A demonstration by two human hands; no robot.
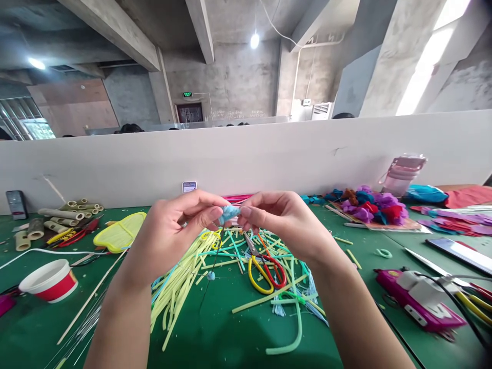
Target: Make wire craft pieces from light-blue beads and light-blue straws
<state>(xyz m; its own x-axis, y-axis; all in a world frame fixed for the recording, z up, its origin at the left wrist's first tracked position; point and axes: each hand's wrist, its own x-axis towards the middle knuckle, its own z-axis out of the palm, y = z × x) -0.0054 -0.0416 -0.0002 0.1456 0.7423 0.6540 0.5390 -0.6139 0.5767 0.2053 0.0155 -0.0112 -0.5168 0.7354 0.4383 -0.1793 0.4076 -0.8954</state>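
A small crumpled light-blue piece (pixel 229 212), like soft fabric or paper, is held up in the middle above the table. My left hand (pixel 169 230) pinches its left side between thumb and fingers. From the other side, the thumb and fingertips of my right hand (pixel 284 220) close on its right end. Below it hangs a thin dark wire (pixel 217 248) with a small blue tuft (pixel 210 275) partway down. Under my hands lie a heap of pale yellow-green strips (pixel 180 292) and a pair of scissors (pixel 274 277) with red and yellow handles.
A paper cup (pixel 49 279), yellow leaf-shaped tray (pixel 119 233) and bamboo tubes (pixel 63 220) stand left. On the right are purple and red petals (pixel 378 205), a pink bottle (pixel 403 174), a magenta power strip (pixel 418 300) and a phone (pixel 465 253). A white partition (pixel 115 164) rises behind.
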